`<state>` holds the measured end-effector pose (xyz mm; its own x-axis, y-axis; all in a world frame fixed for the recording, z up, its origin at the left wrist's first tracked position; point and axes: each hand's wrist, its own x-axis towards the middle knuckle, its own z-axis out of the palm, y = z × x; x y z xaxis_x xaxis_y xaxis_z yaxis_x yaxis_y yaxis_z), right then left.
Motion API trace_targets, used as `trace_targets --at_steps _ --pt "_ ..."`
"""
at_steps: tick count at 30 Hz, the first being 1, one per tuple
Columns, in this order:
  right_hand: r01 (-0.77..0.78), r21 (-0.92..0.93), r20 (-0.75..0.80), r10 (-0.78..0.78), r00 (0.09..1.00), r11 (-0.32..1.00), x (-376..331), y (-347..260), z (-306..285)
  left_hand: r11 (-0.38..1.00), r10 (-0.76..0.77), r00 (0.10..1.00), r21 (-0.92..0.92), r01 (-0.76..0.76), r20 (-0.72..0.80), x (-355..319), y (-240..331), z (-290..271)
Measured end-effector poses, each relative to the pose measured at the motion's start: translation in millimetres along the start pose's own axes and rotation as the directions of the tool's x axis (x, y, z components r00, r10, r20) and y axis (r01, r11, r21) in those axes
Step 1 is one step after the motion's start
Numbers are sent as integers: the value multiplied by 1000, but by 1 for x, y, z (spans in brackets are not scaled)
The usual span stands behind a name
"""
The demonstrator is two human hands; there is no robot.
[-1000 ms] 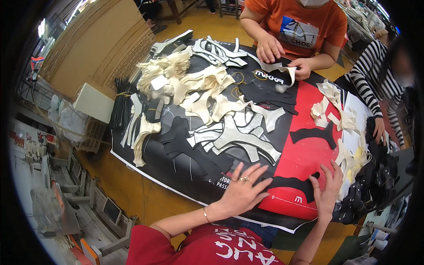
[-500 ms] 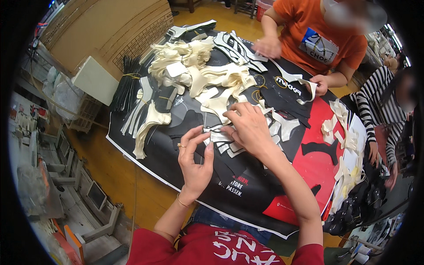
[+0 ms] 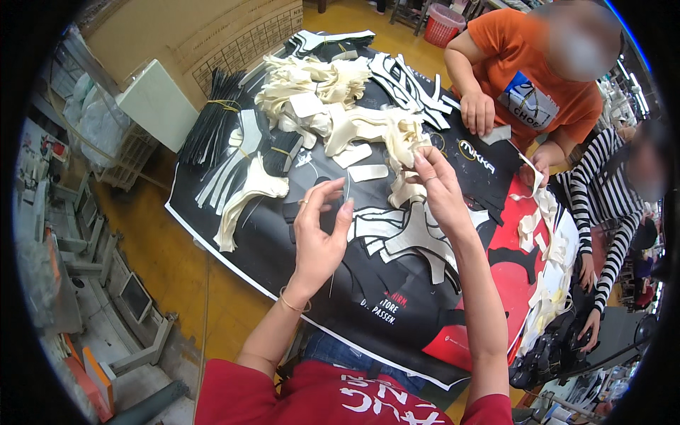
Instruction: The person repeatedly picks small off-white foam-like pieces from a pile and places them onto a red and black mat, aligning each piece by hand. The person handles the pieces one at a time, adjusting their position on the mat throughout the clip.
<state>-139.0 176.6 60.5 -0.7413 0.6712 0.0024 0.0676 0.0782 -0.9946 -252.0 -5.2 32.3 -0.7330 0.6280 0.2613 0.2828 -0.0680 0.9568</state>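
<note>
Reaching into the middle of the frame, the right hand (image 3: 439, 188) has its fingertips closed on a cream cut piece (image 3: 407, 145) at the lower edge of the cream pile (image 3: 333, 92), which fills the upper middle of the bench (image 3: 234, 244). The left hand (image 3: 319, 237) is raised just left of centre, fingers loosely curled and half open; a thin thread (image 3: 347, 188) seems to rise by its fingertips, though whether it is pinched cannot be told. The piece looks light, thin and floppy, like fabric or foam lining, so it would likely droop and drag its neighbours along; a pinch at a free edge or corner seems the best hold, with the other hand steadying the heap. Black-and-white pieces (image 3: 411, 234) lie flat just below the hands, and black strip bundles (image 3: 212, 124) sit at the upper left. Across the bench, another person's hand (image 3: 478, 113) rests on more pieces at the upper right.
</note>
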Motion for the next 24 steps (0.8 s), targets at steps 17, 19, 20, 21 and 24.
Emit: trace_targets --at_steps 17,19,20,21,24 --pt "-217 567 -51 296 954 795 -46 37 -80 981 142 863 46 -187 484 10 23 61" --pt "-182 376 -67 223 973 909 -44 28 -69 989 119 879 27 -148 462 17 21 66" --pt "-84 147 -61 94 994 986 -42 23 -62 999 46 889 -23 -40 456 21 20 69" --pt "-8 -102 -48 3 999 995 -41 18 -54 994 8 899 -100 39 438 26 19 73" --pt "379 -459 235 -302 924 803 -40 2 -32 925 -199 896 -225 305 396 51 9 82"
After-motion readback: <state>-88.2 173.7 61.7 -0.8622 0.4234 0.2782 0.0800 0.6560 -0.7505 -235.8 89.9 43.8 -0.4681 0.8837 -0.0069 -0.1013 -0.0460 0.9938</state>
